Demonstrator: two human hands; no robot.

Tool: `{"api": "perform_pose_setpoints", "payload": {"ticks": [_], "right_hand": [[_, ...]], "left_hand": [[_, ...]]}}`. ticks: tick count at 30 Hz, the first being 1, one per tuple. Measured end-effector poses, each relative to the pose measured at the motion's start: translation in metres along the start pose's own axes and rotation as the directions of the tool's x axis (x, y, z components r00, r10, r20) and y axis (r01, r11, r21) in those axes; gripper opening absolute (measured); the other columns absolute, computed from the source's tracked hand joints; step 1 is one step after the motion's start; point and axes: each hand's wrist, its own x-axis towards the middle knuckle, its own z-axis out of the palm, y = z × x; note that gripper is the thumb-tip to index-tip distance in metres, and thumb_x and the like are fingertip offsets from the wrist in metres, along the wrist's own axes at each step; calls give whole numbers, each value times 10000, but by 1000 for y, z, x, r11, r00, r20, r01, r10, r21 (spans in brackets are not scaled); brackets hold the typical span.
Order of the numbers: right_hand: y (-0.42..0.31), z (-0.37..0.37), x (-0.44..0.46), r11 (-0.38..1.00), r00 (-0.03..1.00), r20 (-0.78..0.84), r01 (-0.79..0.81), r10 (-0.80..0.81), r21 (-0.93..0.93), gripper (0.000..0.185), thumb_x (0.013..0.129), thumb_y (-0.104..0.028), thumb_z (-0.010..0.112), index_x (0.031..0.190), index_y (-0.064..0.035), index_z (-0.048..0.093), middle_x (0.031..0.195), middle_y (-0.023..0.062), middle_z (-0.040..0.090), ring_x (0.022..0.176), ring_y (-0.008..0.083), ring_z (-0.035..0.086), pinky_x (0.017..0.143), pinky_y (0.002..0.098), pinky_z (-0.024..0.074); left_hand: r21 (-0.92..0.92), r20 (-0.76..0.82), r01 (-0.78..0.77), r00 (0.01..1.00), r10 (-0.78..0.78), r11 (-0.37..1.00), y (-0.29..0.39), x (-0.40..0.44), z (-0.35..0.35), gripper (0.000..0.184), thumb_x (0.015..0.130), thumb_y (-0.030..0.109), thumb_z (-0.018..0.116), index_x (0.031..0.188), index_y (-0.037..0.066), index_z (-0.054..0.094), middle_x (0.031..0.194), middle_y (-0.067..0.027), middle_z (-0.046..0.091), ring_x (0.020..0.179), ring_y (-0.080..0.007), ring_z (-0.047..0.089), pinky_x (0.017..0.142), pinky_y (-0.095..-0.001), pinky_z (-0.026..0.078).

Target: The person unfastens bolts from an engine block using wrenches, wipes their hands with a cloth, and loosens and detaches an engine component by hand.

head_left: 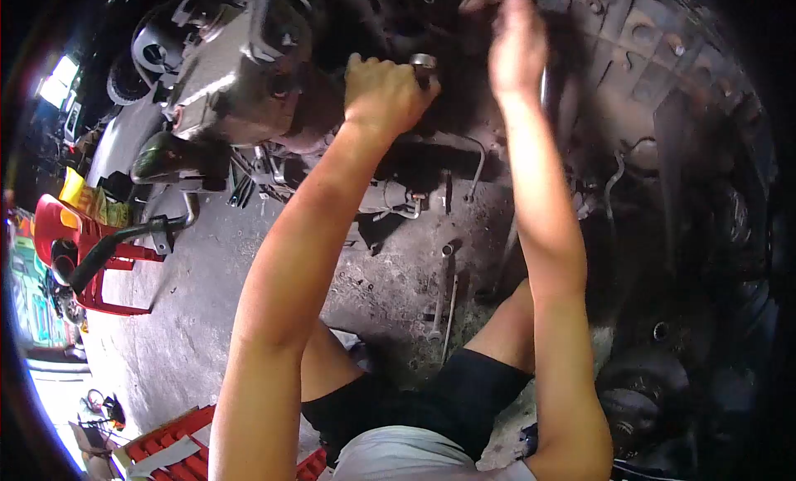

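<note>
My left hand (385,95) is closed in a fist up against the dark underside of a vehicle. Beside its thumb and forefinger shows a round, shiny metal end (423,60); whatever the fingers wrap is hidden. My right hand (518,54) is raised higher, to the right, and smeared by motion, so its fingers cannot be read. Close to its wrist runs a bright metal rod (544,87). Between the forearms hangs a thin bent pipe (481,153).
A large metal housing (232,75) hangs at the upper left. On the concrete floor lie a long metal socket wrench (442,286) and a thin rod (452,315). Red plastic chairs (108,274) stand at the left, and a red tray (178,435) sits at the lower left.
</note>
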Motion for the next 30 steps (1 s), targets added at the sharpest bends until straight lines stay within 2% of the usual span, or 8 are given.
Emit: {"api": "perform_pose_setpoints", "payload": {"ticks": [3,5,8,12,15,18,22,30], "right_hand": [[-34,20,-10,884,882,59,-467,468,-28,407,994,-338,465,1084,23,629,1074,149,672,1049,244,608,924,341,441],[-34,69,-27,880,879,367,-407,304,245,456,991,-339,463,1195,50,588,1194,190,627,1162,266,566,992,325,414],[-47,57,-17,840,811,501,-474,301,263,431,974,-288,496,1187,78,573,1169,215,626,1156,311,562,975,350,427],[-78,23,-4,995,750,655,-51,95,-87,246,919,-205,565,916,39,593,910,225,605,867,391,585,746,438,446],[-51,27,-20,985,752,657,149,-58,-84,437,974,-362,497,852,32,641,817,59,651,775,202,586,756,334,442],[-47,34,-19,995,764,639,-99,86,-16,241,939,-196,543,855,29,565,782,198,578,733,319,575,673,409,439],[-43,36,-14,944,707,671,-328,222,33,307,995,-240,485,838,15,551,654,44,450,675,104,434,624,311,408],[-36,48,-15,907,721,673,-381,168,181,327,1011,-234,474,862,36,582,686,-16,500,665,75,419,598,282,380]], "left_hand": [[18,-10,30,999,-30,999,3,1,0,379,890,440,505,856,107,683,778,-128,699,796,-301,678,815,-430,450],[98,-151,-58,986,73,993,-8,-2,22,235,833,359,600,818,147,699,769,-75,704,787,-270,689,762,-440,479],[109,311,-25,950,-10,994,1,2,-18,303,887,321,528,1080,156,693,1094,-88,691,1078,-239,632,952,-413,399],[110,15,-9,1000,8,994,-1,-3,5,406,904,329,495,1268,172,585,1311,-109,572,1203,-252,550,1048,-456,354],[39,282,18,959,-28,999,5,-3,-21,411,898,329,508,1268,166,583,1308,-110,573,1216,-267,541,1074,-458,335],[-30,-174,-307,939,297,951,-22,-48,-15,254,890,276,562,1000,80,682,1064,-151,659,960,-314,643,851,-421,509],[-313,126,52,992,-12,948,-6,-128,-133,246,883,193,586,1051,47,691,990,-163,671,833,-315,667,766,-353,529],[-140,-712,-25,697,-83,990,-67,-143,-168,273,855,161,533,1019,3,686,971,-166,680,835,-303,669,776,-355,528]]}}
